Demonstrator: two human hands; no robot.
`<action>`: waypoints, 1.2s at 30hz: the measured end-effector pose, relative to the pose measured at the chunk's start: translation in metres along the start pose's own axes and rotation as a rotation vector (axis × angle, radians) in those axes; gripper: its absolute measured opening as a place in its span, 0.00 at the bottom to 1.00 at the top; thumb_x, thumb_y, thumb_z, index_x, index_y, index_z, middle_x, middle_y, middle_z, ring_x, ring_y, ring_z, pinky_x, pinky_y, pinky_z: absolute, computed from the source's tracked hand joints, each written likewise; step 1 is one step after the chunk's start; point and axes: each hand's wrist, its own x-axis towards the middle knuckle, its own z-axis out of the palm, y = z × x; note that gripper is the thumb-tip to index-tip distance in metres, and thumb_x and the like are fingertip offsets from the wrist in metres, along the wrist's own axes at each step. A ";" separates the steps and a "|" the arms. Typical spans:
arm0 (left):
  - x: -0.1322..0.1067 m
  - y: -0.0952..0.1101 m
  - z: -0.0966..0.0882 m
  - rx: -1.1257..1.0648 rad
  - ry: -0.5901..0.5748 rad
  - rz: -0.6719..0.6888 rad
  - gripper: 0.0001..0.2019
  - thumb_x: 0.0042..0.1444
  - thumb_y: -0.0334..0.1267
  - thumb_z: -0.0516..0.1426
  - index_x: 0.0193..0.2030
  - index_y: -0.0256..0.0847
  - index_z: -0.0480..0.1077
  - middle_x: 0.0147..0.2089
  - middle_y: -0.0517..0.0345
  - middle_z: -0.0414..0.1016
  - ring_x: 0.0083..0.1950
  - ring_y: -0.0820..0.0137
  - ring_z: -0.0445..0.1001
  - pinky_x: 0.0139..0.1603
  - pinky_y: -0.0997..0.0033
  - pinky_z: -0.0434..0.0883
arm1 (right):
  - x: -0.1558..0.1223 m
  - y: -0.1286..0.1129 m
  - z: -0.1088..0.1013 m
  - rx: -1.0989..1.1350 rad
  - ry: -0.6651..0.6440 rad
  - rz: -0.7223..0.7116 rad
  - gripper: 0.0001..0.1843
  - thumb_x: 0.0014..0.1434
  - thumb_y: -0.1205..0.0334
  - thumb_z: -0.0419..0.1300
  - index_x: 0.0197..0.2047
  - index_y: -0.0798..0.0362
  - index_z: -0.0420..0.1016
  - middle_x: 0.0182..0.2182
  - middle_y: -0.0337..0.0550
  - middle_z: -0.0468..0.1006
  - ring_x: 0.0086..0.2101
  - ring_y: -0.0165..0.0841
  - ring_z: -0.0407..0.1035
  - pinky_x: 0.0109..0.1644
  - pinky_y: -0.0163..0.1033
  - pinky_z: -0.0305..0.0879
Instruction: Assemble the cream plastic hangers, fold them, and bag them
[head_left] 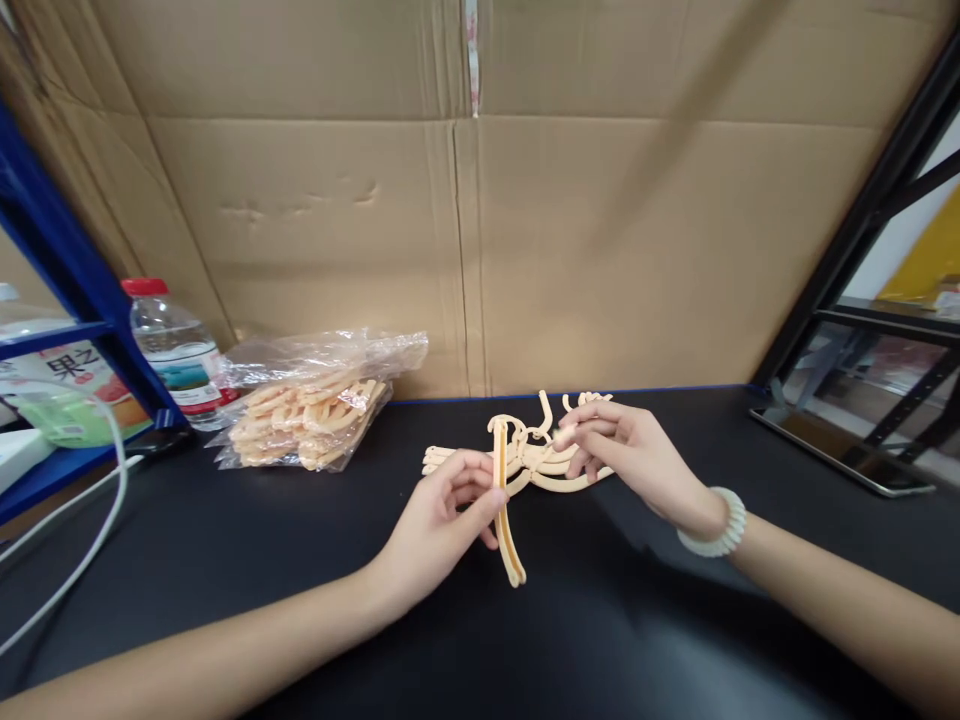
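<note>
My left hand (442, 515) is closed on a cream plastic hanger (504, 510), held upright on edge above the black table (300, 560). My right hand (626, 450) rests with curled fingers on a small pile of the same cream hangers (536, 460) lying flat just behind; it wears a pale bead bracelet (716, 525). Whether the right fingers pinch one of the pile's hangers I cannot make out clearly.
A clear plastic bag of more hangers (307, 405) lies at the left back. A water bottle with a red cap (176, 350) stands by a blue shelf (60, 290). White cables (90, 540) trail at left. A cardboard wall (480, 200) closes the back; a black frame (862, 240) stands right.
</note>
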 end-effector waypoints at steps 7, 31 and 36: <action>0.000 -0.012 0.000 -0.143 0.050 -0.060 0.13 0.55 0.45 0.64 0.39 0.39 0.70 0.42 0.55 0.73 0.44 0.68 0.75 0.41 0.69 0.78 | -0.012 0.004 0.014 0.094 0.033 -0.012 0.11 0.55 0.57 0.64 0.37 0.53 0.70 0.35 0.43 0.75 0.27 0.30 0.72 0.26 0.35 0.70; -0.003 -0.008 0.003 -0.103 0.092 0.032 0.14 0.55 0.40 0.64 0.41 0.41 0.63 0.39 0.55 0.79 0.39 0.66 0.80 0.42 0.64 0.77 | -0.015 0.024 0.018 0.061 -0.069 0.088 0.37 0.52 0.67 0.63 0.62 0.45 0.51 0.39 0.42 0.78 0.37 0.34 0.74 0.36 0.40 0.71; -0.003 -0.008 0.004 -0.090 0.101 0.019 0.11 0.53 0.35 0.65 0.37 0.40 0.65 0.36 0.59 0.77 0.37 0.69 0.79 0.43 0.67 0.76 | -0.013 0.022 0.019 0.086 -0.133 0.084 0.08 0.51 0.61 0.66 0.32 0.54 0.72 0.33 0.42 0.75 0.31 0.30 0.71 0.28 0.34 0.70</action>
